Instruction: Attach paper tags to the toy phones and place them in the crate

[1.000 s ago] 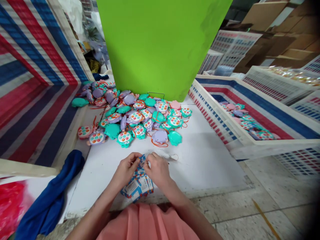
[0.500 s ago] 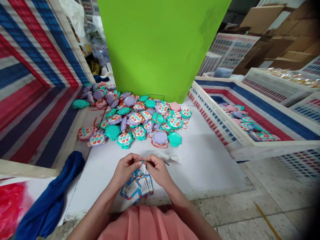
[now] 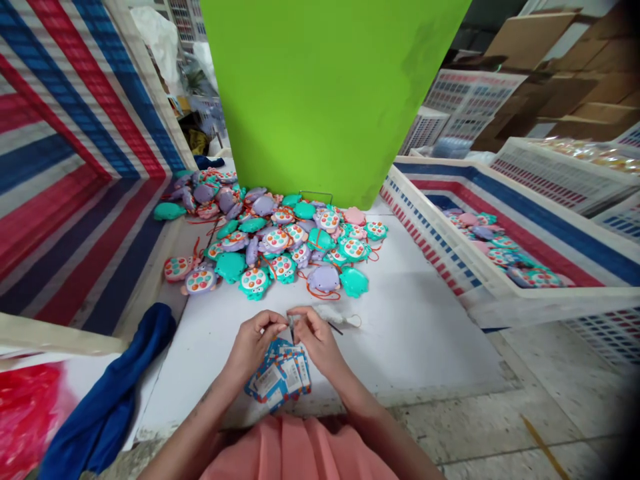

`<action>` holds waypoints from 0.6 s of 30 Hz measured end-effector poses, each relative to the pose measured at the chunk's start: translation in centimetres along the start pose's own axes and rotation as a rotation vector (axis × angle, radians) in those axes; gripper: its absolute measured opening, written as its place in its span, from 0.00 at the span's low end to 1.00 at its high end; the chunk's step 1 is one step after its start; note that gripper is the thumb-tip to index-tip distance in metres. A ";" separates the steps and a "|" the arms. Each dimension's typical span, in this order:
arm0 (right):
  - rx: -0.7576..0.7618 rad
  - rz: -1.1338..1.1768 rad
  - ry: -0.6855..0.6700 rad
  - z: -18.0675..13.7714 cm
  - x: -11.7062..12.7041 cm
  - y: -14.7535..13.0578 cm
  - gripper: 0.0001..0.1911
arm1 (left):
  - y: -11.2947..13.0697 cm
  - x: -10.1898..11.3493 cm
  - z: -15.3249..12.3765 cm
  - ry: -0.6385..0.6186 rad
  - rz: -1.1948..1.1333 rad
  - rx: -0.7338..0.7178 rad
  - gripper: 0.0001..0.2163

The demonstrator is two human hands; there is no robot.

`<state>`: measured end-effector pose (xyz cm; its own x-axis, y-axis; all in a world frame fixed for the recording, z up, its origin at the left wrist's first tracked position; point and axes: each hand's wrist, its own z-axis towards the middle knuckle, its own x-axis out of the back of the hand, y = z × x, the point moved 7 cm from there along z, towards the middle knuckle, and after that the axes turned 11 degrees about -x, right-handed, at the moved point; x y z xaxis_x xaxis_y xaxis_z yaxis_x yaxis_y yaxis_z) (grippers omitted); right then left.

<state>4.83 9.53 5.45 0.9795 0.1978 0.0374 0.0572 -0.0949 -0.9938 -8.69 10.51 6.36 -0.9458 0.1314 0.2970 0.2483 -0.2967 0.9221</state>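
The paper tags point(image 3: 280, 377) are blue with white panels. The pile of turtle toys point(image 3: 280, 247) mixes teal, lilac and pink shells, many dotted with red, yellow and blue buttons, with orange cords among them. The table point(image 3: 415, 320) is white and the panel point(image 3: 325, 93) behind it plain lime green. The crates point(image 3: 60, 173) are white, striped red and blue. The cloth point(image 3: 110, 393) is royal blue and the skirt point(image 3: 295, 453) salmon pink.

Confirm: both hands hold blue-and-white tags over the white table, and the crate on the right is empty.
Not empty: the head view shows the crate on the right holding toys. The left hand and right hand do hold the blue-and-white tags over the white table.
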 end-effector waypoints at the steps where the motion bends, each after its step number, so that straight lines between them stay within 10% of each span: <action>1: -0.011 -0.025 -0.013 0.0 0.0 0.0 0.13 | 0.4 0.0 0.1 -0.027 0.056 -0.055 0.05; 18: 0.087 -0.305 0.134 -0.4 1.3 0.0 0.11 | 1.7 -0.3 1.6 -0.085 0.211 -0.280 0.05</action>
<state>6.13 9.40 5.56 0.9369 0.0741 0.3416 0.3400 0.0340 -0.9398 -7.62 11.50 8.19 -0.8563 0.1143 0.5036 0.3579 -0.5718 0.7382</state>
